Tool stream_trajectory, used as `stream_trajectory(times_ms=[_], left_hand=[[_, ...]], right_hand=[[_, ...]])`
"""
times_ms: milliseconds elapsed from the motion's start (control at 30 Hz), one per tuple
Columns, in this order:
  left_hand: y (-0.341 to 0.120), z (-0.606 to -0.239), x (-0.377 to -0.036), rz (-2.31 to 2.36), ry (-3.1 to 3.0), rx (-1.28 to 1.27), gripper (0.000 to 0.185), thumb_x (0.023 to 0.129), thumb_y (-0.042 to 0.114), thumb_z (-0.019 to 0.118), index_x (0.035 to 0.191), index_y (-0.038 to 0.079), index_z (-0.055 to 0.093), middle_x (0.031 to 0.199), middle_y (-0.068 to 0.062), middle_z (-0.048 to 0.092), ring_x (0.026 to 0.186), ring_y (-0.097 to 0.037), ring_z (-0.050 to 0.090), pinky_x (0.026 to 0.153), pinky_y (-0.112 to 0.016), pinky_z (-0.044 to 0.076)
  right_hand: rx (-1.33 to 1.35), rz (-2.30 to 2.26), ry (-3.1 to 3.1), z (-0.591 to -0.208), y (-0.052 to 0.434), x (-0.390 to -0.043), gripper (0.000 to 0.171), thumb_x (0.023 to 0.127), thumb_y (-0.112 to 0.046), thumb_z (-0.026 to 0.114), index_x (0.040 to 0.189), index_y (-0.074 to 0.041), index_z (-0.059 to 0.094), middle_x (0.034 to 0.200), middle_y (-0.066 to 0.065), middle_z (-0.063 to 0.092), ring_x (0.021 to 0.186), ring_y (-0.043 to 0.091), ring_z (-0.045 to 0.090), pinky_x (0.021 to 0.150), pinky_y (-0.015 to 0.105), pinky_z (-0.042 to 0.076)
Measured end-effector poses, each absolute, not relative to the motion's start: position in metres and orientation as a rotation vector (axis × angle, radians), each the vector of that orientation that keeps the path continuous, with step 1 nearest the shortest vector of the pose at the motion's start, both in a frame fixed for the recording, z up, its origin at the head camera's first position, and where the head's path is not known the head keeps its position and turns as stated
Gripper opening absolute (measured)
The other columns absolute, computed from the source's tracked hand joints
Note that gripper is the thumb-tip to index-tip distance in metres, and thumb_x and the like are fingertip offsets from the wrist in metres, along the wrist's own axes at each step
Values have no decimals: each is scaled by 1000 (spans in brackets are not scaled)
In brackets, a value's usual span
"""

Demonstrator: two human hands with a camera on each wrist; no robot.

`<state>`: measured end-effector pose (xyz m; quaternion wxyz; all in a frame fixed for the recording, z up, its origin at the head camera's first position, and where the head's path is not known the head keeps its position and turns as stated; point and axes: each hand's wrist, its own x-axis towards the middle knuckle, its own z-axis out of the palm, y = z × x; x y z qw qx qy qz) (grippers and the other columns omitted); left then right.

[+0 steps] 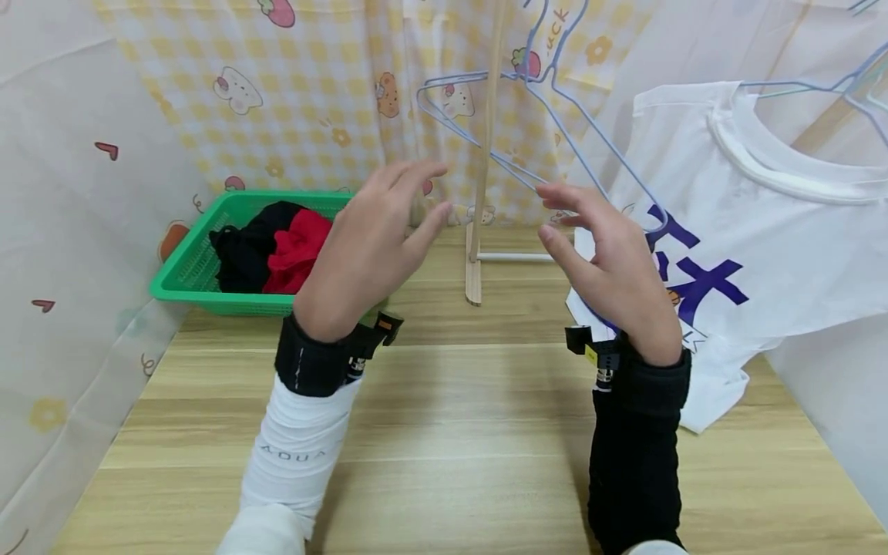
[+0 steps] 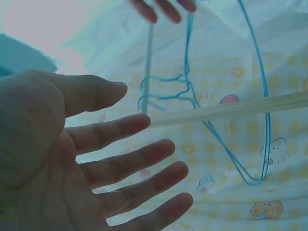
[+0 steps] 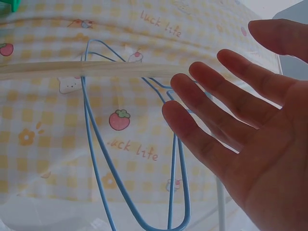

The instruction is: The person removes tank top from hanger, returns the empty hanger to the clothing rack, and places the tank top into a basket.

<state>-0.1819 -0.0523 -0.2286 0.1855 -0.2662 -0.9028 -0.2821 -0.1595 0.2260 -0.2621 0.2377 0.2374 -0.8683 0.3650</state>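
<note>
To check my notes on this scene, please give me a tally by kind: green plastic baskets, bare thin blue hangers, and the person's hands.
Green perforated plastic basket: 1
Bare thin blue hangers: 2
Left hand and right hand: 2
Total: 5

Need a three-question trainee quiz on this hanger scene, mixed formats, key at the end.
1. True or false: the left hand and the right hand are both empty.
2. Which colours is the cloth in the green basket? A) blue and white B) black and red C) yellow and grey
3. Fill in: in the head view, the white shirt hangs to the ____ of the wooden post.

Key: 1 true; 2 B; 3 right.
</note>
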Motion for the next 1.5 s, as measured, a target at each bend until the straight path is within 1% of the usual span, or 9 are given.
stream_trajectory(times_ms=[67,167,367,567,800,967,1267,1500], left_hand=[[-56,-232,-178,-890,-2517,-716,44,113,29,59,154,13,60,149,-8,64,143,-28,54,113,-49,50],[-62,-240,-173,-997,-2477,-666,42,113,27,60,152,13,61,153,-7,62,146,-28,53,119,-51,45],[-66,-258,-165,-1095,-2548,-593,46,113,27,59,156,13,57,159,-8,57,153,-28,47,123,-55,42],[-62,-269,-163,-1076,-2554,-596,47,112,27,61,156,12,56,158,-8,58,152,-30,47,122,-55,44],[-67,-270,-158,-1059,-2553,-579,46,112,26,60,156,12,57,158,-9,58,151,-31,48,121,-57,44],[-70,-269,-155,-1041,-2550,-561,46,112,26,61,156,12,57,158,-9,57,151,-32,47,121,-57,44],[-72,-268,-148,-1031,-2565,-539,47,112,27,61,156,12,57,159,-9,56,150,-32,47,120,-58,45],[-71,-268,-146,-1031,-2555,-546,46,112,27,61,156,12,57,159,-9,56,150,-32,47,120,-58,46]], right_hand=[[665,995,-2386,-261,226,-159,43,109,-13,63,152,-10,61,153,6,63,134,26,64,113,46,50],[692,987,-2390,-261,226,-160,45,110,-12,63,154,-10,59,154,6,62,137,26,62,114,48,50],[701,976,-2422,-263,227,-161,47,110,-15,63,156,-11,57,155,7,62,137,31,63,116,53,48],[723,953,-2468,-267,228,-161,48,111,-19,61,158,-9,54,156,11,61,140,33,60,116,56,47],[729,956,-2517,-266,227,-159,48,112,-22,60,159,-12,52,158,11,60,141,32,59,117,55,47],[733,954,-2532,-265,226,-157,49,113,-24,58,160,-12,51,157,14,60,139,35,60,116,58,47],[730,934,-2555,-267,225,-155,50,113,-26,58,161,-14,50,159,12,58,138,36,61,114,58,49],[725,941,-2561,-266,226,-153,50,114,-25,58,162,-15,49,160,12,57,141,35,58,115,60,48]])
